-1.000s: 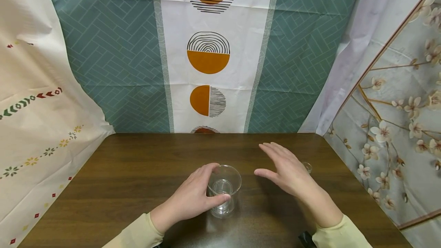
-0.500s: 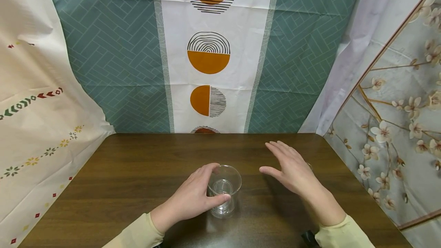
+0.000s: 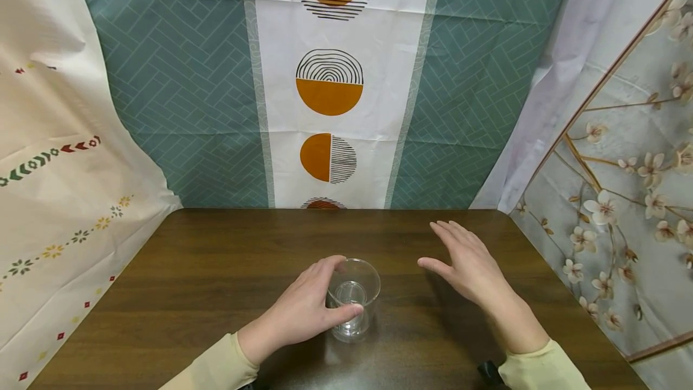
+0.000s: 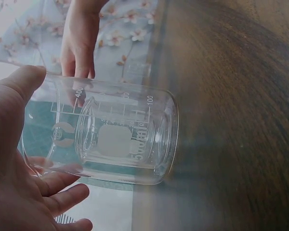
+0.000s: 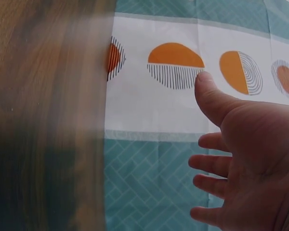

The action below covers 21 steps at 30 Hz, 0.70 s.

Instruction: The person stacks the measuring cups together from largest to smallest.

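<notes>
A large clear glass beaker (image 3: pixel 370 284) with white markings, "500ml" among them, stands upright on the table. My left hand (image 3: pixel 303 306) grips its side, thumb on the near side and fingers round the far side. Inside it sits a smaller glass beaker (image 4: pixel 116 137), clearest in the left wrist view. My right hand (image 3: pixel 476 269) is held in the air to the right of the beaker, apart from it. Its palm (image 5: pixel 260 149) shows bare in the right wrist view, with thumb and fingers stretched out and nothing held.
The brown wooden table (image 3: pixel 227 257) ends at the back against a green and white patterned cloth (image 3: pixel 206 107). A cream cloth (image 3: pixel 70 197) hangs on the left. On the right stands a floral cloth (image 3: pixel 612 245). A faint clear glass shape (image 4: pixel 137 70) shows beyond the beaker in the left wrist view.
My right hand has moved a little to the right, away from the beaker. It now covers a clear glass rim seen earlier at the table's right. The left hand and beaker stay put.
</notes>
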Each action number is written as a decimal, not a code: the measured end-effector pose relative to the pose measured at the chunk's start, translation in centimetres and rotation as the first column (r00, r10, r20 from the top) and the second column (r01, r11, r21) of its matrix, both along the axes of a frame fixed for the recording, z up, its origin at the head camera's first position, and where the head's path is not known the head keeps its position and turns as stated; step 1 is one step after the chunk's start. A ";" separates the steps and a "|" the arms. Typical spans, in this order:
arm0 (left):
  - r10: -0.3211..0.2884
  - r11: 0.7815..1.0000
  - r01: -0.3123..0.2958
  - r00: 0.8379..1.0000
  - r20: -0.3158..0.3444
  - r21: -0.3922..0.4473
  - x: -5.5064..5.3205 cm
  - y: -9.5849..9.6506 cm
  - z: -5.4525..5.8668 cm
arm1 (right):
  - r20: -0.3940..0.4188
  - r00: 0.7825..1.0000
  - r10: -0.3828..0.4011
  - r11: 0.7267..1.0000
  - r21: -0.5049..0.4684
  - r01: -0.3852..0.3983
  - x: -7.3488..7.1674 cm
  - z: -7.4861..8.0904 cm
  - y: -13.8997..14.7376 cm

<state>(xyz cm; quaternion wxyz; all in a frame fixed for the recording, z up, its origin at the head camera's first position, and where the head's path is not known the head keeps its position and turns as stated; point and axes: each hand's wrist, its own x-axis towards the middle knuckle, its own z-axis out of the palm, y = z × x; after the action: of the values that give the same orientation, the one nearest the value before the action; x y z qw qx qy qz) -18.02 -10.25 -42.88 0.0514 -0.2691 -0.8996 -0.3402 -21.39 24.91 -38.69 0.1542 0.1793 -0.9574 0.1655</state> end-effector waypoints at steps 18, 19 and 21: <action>0.010 1.000 -0.010 1.000 0.014 0.001 0.0 0.0 0.0 | 0.035 0.995 -0.092 0.995 0.030 0.091 -1.0 -0.3 1.9; 0.010 1.000 -0.010 1.000 0.015 0.001 0.0 0.0 0.0 | 0.035 0.995 -0.097 0.995 0.032 0.096 -1.1 -0.3 2.0; 0.011 1.000 -0.011 1.000 0.016 0.000 0.0 0.0 0.0 | 0.035 0.994 -0.105 0.994 0.033 0.104 -1.2 -0.4 2.3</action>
<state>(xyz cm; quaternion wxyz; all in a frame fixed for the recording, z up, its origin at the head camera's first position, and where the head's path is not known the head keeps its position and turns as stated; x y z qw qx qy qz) -18.00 -10.23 -42.84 0.0462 -0.2615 -0.9013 -0.3422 -22.61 27.23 -39.05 0.1424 0.1285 -0.9706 0.1455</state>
